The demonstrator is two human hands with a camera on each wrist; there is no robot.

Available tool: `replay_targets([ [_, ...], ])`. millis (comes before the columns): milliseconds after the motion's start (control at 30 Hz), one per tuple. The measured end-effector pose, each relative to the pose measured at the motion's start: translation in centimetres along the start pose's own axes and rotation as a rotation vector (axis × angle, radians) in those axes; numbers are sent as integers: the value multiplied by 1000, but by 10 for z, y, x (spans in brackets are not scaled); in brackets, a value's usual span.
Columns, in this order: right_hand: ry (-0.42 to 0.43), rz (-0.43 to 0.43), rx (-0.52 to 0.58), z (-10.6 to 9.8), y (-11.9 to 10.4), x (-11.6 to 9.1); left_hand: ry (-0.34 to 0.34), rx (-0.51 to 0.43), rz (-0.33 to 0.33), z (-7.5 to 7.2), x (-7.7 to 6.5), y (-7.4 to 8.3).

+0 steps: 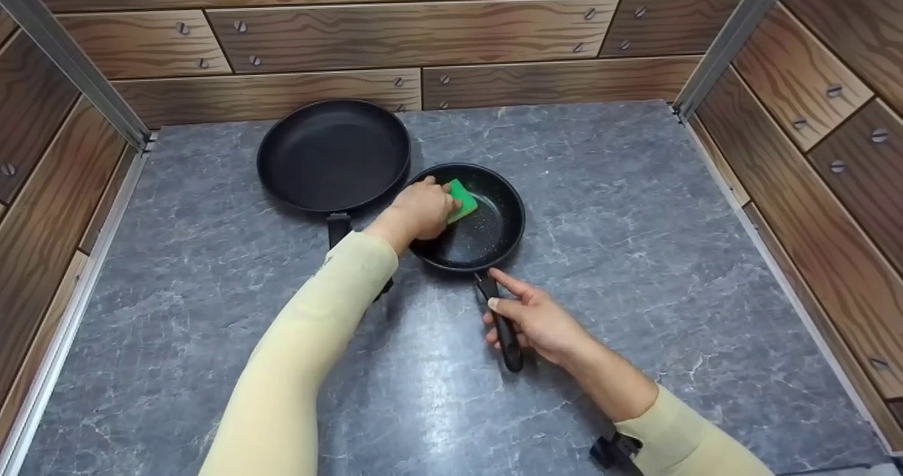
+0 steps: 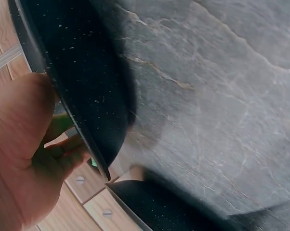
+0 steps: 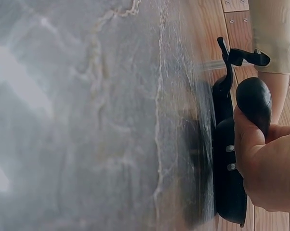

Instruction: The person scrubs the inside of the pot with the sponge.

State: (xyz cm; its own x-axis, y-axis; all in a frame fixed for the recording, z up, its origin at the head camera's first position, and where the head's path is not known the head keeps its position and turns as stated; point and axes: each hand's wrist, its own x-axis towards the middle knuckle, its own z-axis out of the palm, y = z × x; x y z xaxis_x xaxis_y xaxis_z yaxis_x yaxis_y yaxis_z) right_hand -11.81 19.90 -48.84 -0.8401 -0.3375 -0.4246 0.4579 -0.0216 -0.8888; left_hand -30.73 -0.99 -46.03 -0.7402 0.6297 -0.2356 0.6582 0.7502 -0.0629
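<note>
A small black speckled frying pan (image 1: 494, 233) rests on the grey marbled surface, its handle (image 1: 505, 328) pointing toward me. My right hand (image 1: 540, 321) grips that handle, thumb on top and index finger stretched toward the pan. In the right wrist view the handle's rounded end (image 3: 255, 103) sticks out of the right hand (image 3: 272, 166). Inside the pan, my left hand (image 1: 423, 208) holds a green sponge (image 1: 462, 201) against the left part of the base. The left wrist view shows the left hand (image 2: 34, 149) by the pan's wall (image 2: 89, 82), with the sponge mostly hidden.
A larger black frying pan (image 1: 335, 155) stands behind to the left, its handle partly hidden by my left sleeve (image 1: 317, 328). Wood-patterned walls (image 1: 416, 35) enclose the grey surface (image 1: 670, 250) at the back and both sides.
</note>
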Motion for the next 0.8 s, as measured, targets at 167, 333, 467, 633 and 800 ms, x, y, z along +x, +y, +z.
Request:
replay_targets([
  [167, 4, 5, -2, 0, 0, 0, -35, -48, 6, -4, -2, -1],
  [333, 3, 5, -5, -1, 0, 0, -53, -129, 4, -7, -6, -3],
  [467, -1, 7, -10, -1, 0, -1, -60, -160, 20, -8, -10, -6],
  [633, -6, 17, 2, -1, -2, -2, -46, -189, 54, -6, -14, -9],
  [800, -7, 27, 11, 0, -4, -3, -37, -213, 81, -3, -17, -11],
])
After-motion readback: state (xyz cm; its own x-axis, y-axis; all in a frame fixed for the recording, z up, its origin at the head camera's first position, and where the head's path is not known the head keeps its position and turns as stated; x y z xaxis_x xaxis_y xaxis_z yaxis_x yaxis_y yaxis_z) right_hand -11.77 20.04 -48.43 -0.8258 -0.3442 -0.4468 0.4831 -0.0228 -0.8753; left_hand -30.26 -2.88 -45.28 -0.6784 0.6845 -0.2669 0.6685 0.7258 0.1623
